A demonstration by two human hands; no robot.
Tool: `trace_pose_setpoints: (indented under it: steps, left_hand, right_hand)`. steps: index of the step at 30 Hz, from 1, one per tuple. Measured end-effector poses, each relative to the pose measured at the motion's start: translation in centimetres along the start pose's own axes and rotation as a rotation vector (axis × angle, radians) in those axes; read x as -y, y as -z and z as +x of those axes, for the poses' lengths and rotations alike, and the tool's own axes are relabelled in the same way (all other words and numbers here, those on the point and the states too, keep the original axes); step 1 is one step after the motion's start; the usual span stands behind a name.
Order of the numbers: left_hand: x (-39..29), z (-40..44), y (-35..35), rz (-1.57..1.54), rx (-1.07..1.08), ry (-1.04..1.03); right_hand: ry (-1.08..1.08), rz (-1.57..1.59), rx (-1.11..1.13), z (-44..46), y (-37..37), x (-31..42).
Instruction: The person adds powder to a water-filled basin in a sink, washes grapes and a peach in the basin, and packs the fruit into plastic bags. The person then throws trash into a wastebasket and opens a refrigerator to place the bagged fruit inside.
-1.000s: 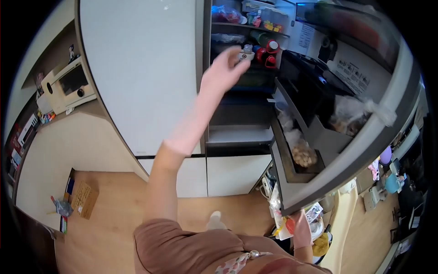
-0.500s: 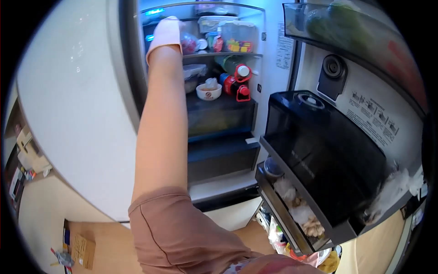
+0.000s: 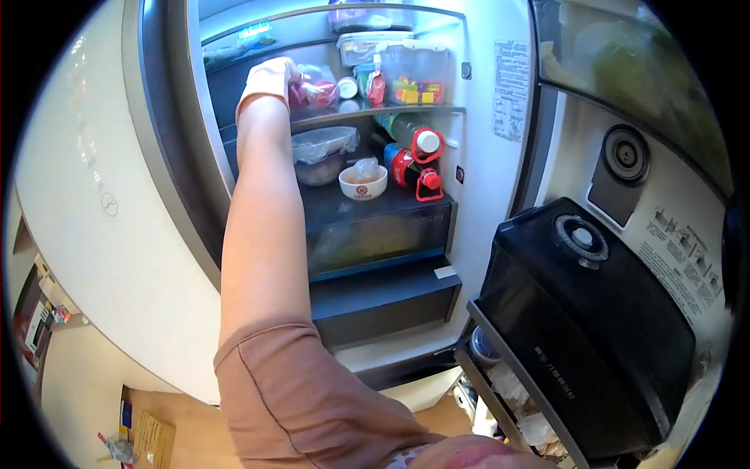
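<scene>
My left hand (image 3: 269,80), in a pale pink glove, reaches into the open fridge at the upper shelf. Its fingers curl against a clear plastic bag (image 3: 316,87) with red and pink contents, and appear closed on its left side; the fingertips are partly hidden. Beside the bag stand a round white-lidded container (image 3: 348,87), a pink pouch (image 3: 376,84) and a clear box (image 3: 419,76) with yellow and red pieces. Below the hand, a plastic-covered bowl (image 3: 320,160) and a white bowl (image 3: 364,184) sit on the lower shelf. My right hand is out of view.
Two bottles with red handles, one green (image 3: 406,131) and one dark (image 3: 402,166), lie right of the bowls. Drawers (image 3: 383,242) sit underneath. The open right door carries a black container (image 3: 586,336) and door bins; the white left door (image 3: 117,203) flanks my arm.
My gloved left hand has come down from above the bag to its left side, fingers now against it. The view has shifted, showing more of the shelves.
</scene>
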State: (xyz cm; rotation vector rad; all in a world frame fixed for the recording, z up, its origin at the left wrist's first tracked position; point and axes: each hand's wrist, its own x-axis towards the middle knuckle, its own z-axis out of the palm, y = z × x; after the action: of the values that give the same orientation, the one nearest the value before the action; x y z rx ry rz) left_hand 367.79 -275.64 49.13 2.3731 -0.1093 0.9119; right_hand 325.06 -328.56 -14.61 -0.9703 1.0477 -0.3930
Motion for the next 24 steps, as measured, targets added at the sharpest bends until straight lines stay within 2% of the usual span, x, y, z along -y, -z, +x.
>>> trace_pose_setpoints:
  steps: [7,12,20,24]
  left_hand:
    - [-0.2,-2.3,-0.4,-0.086,-0.095,-0.108]
    - [-2.0,-5.5,1.9,-0.175,-0.146,-0.219]
    - [-6.5,-14.2,9.1,-0.401,-0.141,-0.375]
    - [-5.2,-22.4,14.4,-0.627,-0.072,-0.401]
  right_hand:
    - [0.018,-0.119,0.037,-0.7,1.2,-0.3]
    - [0.044,-0.266,0.084,-1.1,3.4,-1.8]
    - [0.143,-0.675,0.203,-3.3,8.0,-5.5]
    - [0.213,-0.924,0.282,-4.0,9.8,-7.2]
